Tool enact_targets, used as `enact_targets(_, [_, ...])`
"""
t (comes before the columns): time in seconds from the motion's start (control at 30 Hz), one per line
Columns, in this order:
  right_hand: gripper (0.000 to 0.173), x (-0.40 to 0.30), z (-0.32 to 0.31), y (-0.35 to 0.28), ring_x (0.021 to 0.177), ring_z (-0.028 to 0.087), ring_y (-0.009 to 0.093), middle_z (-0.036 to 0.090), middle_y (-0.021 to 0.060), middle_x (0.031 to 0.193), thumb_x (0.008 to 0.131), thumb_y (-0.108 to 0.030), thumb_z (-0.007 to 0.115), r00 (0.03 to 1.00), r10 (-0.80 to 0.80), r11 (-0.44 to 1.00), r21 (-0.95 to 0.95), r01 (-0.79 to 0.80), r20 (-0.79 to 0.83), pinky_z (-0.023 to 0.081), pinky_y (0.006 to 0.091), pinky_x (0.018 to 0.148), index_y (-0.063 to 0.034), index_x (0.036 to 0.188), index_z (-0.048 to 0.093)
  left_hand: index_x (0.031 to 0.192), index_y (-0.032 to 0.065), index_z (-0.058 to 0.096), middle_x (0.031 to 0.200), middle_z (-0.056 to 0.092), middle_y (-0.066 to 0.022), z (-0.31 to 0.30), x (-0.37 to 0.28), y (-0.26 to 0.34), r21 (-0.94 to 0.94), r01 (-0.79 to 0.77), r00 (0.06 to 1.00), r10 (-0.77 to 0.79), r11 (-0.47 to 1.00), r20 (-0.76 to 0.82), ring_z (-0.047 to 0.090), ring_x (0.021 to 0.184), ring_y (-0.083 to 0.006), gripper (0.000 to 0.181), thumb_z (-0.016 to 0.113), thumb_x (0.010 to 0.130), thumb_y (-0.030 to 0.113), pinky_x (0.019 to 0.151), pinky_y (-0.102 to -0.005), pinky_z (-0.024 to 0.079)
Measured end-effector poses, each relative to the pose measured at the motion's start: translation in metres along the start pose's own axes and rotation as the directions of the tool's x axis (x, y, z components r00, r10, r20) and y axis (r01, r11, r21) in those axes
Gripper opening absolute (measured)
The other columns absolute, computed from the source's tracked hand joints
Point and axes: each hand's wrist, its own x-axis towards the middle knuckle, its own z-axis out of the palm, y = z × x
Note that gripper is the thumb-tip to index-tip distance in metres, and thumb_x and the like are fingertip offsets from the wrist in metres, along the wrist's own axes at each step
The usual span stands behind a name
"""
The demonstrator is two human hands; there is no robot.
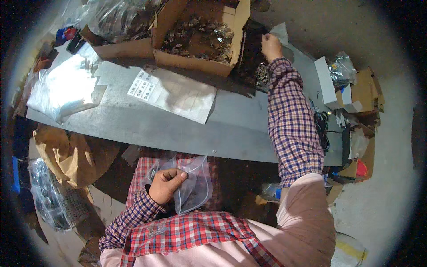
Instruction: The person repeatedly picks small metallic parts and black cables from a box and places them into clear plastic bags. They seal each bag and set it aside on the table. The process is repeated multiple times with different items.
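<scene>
Low in front of my apron, my left hand (166, 183) pinches a clear plastic zip bag (196, 187) between thumb and fingers. The bag hangs over my lap, its upper edge spread. My right hand (272, 47) reaches across to the far side of the table, its fingers curled at a dark container (252, 50). Whether those fingers hold anything is hidden. Just below that hand lies a heap of small shiny parts (262, 74). Beyond it is a piece of clear plastic (281, 32).
On the metal table (233, 133) stands an open cardboard box (193, 61) of small metal parts. A label sheet (176, 91) with printed writing lies before it. Plastic bags (66, 86) lie left. At right are a black cable (322, 130) and a white box (325, 83).
</scene>
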Motion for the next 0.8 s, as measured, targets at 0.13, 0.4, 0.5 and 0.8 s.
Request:
enact_targets(0.13, [0.023,-0.009,-0.013,0.019,0.059,0.047,0.018,0.048,0.0062,0.071,0.098,-0.024,0.047,0.903,0.267,0.097,0.923,-0.372,0.336,0.039,0.0311,0.048,-0.0042,0.086,0.047,0.081,0.0004,0.064,0.064,0.053,0.0058,0.002,0.000,0.002,0.001,-0.010,1.000,0.010,1.000,0.026,0.041,0.057,-0.0033,0.026,0.063,0.090,0.024,0.052,-0.0217,0.032])
enact_targets(0.4, [0.022,-0.014,-0.003,0.028,0.065,0.044,0.018,0.046,0.0069,0.075,0.100,-0.021,0.038,0.880,0.290,-0.447,0.866,-0.224,0.377,0.037,0.0284,0.054,-0.0045,0.087,0.043,0.083,0.0012,0.065,0.063,0.051,0.0065,0.012,-0.005,0.003,0.033,-0.040,0.999,0.040,0.999,-0.001,0.039,0.055,-0.0026,0.024,0.063,0.090,0.024,0.050,-0.0211,0.029])
enact_targets(0.5, [0.014,-0.023,-0.003,0.037,0.070,0.049,0.021,0.050,0.0111,0.082,0.096,-0.013,0.040,0.896,0.114,-0.688,0.685,-0.240,0.428,0.044,0.0319,0.058,-0.0007,0.091,0.044,0.084,0.0011,0.065,0.062,0.050,0.0071,0.014,-0.009,0.005,0.021,-0.020,1.000,0.021,1.000,-0.021,0.038,0.054,-0.0024,0.024,0.062,0.090,0.024,0.049,-0.0210,0.028])
enact_targets(0.8, [0.036,-0.042,-0.017,0.024,0.079,0.055,0.027,0.054,0.0202,0.093,0.102,-0.029,0.028,0.817,0.199,-0.333,0.821,-0.464,0.542,0.051,0.0358,0.065,0.0044,0.108,0.041,0.085,0.0011,0.065,0.067,0.054,0.0049,0.018,-0.014,0.002,0.053,0.026,1.000,-0.026,0.998,-0.018,0.044,0.058,-0.0036,0.027,0.062,0.090,0.027,0.053,-0.0208,0.033])
